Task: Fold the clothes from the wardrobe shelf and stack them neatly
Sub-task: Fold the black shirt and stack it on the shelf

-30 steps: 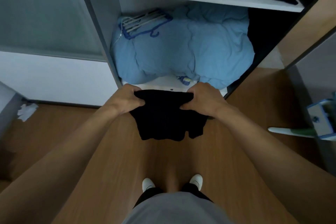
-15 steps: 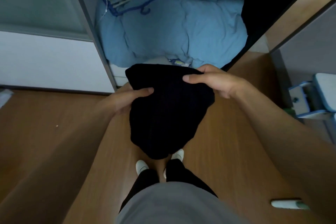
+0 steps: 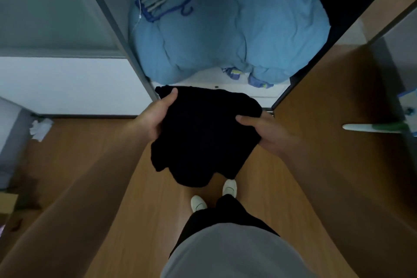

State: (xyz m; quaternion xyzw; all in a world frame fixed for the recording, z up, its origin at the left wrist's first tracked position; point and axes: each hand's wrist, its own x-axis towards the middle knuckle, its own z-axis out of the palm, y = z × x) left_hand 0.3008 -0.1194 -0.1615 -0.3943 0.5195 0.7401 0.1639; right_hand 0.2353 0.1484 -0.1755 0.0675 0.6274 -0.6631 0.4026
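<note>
Fabric of the black garment [image 3: 203, 133] looks soft, light and limp, judging by its sagging lower edge. It is gripped at its side edges by the left hand [image 3: 155, 117] and right hand [image 3: 266, 133], fingers clenched on the cloth.

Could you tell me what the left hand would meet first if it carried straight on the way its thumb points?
Probably the wardrobe's grey frame post just beyond the left hand, though depth is unclear.
</note>
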